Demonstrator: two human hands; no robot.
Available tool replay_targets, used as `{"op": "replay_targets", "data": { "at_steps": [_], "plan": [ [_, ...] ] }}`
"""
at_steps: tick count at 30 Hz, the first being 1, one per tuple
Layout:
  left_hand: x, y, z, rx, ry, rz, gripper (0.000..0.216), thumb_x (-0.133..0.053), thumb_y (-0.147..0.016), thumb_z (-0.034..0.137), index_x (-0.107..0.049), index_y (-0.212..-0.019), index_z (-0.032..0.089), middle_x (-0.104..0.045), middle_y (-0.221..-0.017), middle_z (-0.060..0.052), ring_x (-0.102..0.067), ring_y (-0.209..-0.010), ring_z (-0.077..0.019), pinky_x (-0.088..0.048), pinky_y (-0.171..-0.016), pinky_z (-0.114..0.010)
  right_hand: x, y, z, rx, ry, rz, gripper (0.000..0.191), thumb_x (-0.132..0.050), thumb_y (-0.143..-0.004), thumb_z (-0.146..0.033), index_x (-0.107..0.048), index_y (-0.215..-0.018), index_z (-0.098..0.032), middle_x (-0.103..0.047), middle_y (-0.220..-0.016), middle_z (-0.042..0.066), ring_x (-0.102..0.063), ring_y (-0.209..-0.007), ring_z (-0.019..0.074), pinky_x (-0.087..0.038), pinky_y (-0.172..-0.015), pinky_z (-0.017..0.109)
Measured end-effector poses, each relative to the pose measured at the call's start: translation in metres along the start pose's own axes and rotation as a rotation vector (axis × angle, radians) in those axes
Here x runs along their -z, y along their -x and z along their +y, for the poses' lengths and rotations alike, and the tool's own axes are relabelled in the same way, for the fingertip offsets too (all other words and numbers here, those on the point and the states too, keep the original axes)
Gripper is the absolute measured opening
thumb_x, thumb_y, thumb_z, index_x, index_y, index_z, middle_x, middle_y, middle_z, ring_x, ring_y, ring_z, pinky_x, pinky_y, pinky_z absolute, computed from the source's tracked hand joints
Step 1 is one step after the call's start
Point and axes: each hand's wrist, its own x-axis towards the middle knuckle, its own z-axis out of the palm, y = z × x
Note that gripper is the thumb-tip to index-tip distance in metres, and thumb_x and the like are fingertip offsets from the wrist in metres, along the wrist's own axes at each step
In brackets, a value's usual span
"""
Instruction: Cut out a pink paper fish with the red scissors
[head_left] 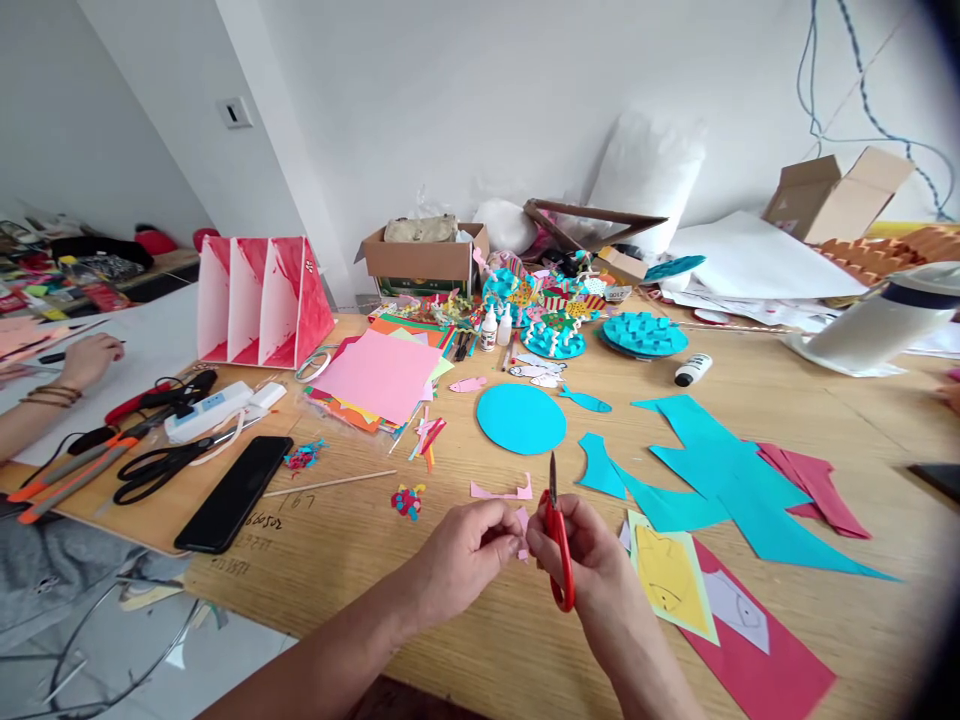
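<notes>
My right hand (pixel 596 565) is closed around red-handled scissors (pixel 559 560), their blades pointing away from me and looking shut. Facing it, my left hand (pixel 465 555) pinches a small pink paper piece (pixel 523 522) between thumb and fingers. The right fingertips come close to that piece; whether they touch it I cannot tell. Just beyond lies a pink paper offcut (pixel 499 490). A blue paper circle (pixel 521 418) rests past the scissor tips, with a blue paper fish (pixel 586 400) and a pink paper fish (pixel 468 384) on either side.
Blue paper scraps (pixel 739 480), a red sheet (pixel 787 660) and a yellow sheet (pixel 664 570) lie to the right. At left are a black phone (pixel 236 495), black scissors (pixel 157 465) and coloured paper (pixel 379 375). Another person's hand (pixel 86 362) is at the far left.
</notes>
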Motion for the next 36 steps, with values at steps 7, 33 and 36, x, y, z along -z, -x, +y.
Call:
{"op": "replay_targets", "data": {
  "at_steps": [7, 33, 36],
  "plan": [
    [-0.004, -0.001, -0.005, 0.04, 0.203, 0.025, 0.018, -0.052, -0.077, 0.032, -0.05, -0.069, 0.016, -0.044, -0.059, 0.004, -0.039, -0.054, -0.0084, -0.029, -0.05, -0.02, -0.006, 0.0, 0.006, 0.086, 0.063, 0.057, 0.022, -0.067, -0.068, -0.028, -0.047, -0.074, -0.021, -0.052, -0.064, -0.004, -0.045, -0.051, 0.0108, -0.032, -0.038, 0.019],
    [0.001, 0.006, 0.013, -0.016, 0.469, 0.171, 0.017, -0.061, -0.074, 0.03, -0.059, -0.07, 0.014, -0.06, -0.071, -0.002, -0.052, -0.064, -0.0107, -0.041, -0.06, -0.021, -0.004, 0.024, 0.002, 0.287, 0.739, -0.124, 0.015, -0.044, -0.082, -0.032, -0.044, -0.071, -0.021, -0.045, -0.057, -0.004, -0.043, -0.051, 0.0132, -0.039, -0.047, 0.022],
    [0.001, 0.007, 0.014, -0.018, 0.475, 0.159, 0.017, -0.061, -0.075, 0.03, -0.06, -0.07, 0.013, -0.059, -0.068, -0.001, -0.052, -0.063, -0.0105, -0.041, -0.059, -0.021, -0.003, 0.025, 0.003, 0.276, 0.725, -0.136, 0.016, -0.045, -0.082, -0.033, -0.045, -0.07, -0.021, -0.045, -0.057, -0.004, -0.043, -0.051, 0.0131, -0.038, -0.046, 0.022]
  ]
}}
